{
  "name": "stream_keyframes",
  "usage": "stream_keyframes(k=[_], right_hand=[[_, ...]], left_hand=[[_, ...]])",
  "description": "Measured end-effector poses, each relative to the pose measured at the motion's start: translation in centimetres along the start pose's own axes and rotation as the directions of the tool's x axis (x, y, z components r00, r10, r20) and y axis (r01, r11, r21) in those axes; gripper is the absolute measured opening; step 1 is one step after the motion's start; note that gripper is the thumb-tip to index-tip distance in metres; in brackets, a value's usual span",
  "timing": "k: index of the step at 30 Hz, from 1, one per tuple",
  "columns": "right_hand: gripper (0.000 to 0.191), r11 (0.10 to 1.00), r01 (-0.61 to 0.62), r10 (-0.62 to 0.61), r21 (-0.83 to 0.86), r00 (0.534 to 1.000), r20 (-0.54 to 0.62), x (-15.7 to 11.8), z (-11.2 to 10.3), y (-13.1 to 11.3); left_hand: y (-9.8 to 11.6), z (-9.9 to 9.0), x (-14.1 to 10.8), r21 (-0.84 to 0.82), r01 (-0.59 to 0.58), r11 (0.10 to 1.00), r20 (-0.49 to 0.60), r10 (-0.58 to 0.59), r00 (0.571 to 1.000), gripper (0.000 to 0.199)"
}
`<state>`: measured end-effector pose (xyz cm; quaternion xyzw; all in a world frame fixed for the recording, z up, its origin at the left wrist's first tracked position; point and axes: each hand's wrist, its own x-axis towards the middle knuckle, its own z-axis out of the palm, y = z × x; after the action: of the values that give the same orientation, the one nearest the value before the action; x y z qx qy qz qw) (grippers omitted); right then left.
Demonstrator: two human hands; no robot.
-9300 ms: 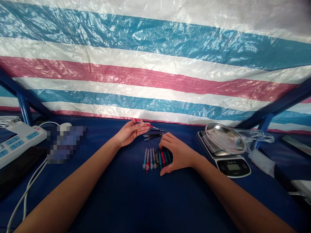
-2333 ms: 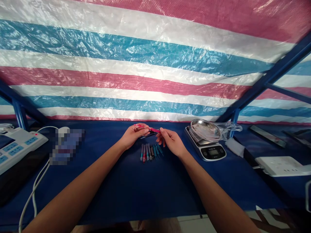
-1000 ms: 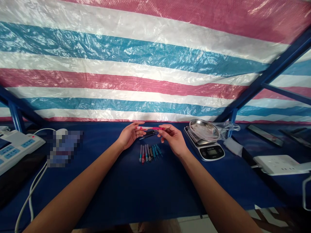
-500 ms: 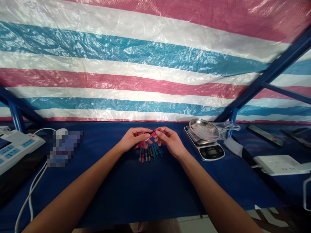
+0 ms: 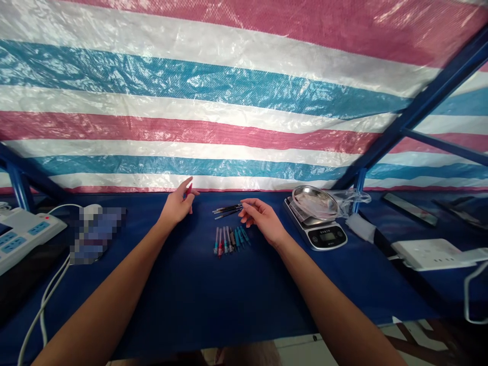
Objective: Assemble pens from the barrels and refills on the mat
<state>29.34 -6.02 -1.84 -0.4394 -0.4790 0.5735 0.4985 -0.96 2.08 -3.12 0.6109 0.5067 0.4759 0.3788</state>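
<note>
**Sheeting (image 5: 244, 136) of glossy woven plastic, striped red, white and blue, backs a dark blue desk (image 5: 213, 300)**

Across the right side, a thick blue metal bar (image 5: 381, 141) slants in front of the stripes. Two bare forearms reach in from the lower corners over the desk.

At the far left lies a white power strip (image 5: 28, 235) with light blue sockets. Right of the right hand (image 5: 264, 220) stands a black-and-silver digital scale (image 5: 327, 235), bearing a round, shiny metal bowl (image 5: 308, 192) with clear plastic in it. Farther right sits a plain white power strip (image 5: 427, 253).

The right hand's thumb and index finger come together at the ends of some thin refills, the other fingers loosely curled; whether they grip one I cannot tell. The left hand (image 5: 176, 206) is well apart from it, near the desk's back edge, index finger stretched out and the rest half bent.

Between the hands, nearer the person, clear plastic pen barrels (image 5: 225, 241) lie side by side, with teal plastic pen barrels (image 5: 239, 238) to their right. Just beyond them lie the thin black-and-clear refills (image 5: 227, 209), loosely bunched. Smallest to the eye is a slim red pen (image 5: 189, 190), held in the left hand's fingers; only a short part shows.
</note>
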Motion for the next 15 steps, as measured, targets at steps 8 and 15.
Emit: stream_keyframes(k=[8,15], right_hand=[[0.046,0.997,0.036,-0.036,-0.066,0.999,0.002,0.3,-0.3,0.5],[0.041,0.99,0.049,-0.047,-0.13,0.999,0.016,0.3,-0.4,0.7]], left_hand=[[-0.5,-0.3,0.3,0.437,0.063,0.897,-0.098,-0.023,0.995,0.039],[-2.1,-0.9,0.9,0.715,-0.085,0.694,-0.073,0.195,0.978,0.023]])
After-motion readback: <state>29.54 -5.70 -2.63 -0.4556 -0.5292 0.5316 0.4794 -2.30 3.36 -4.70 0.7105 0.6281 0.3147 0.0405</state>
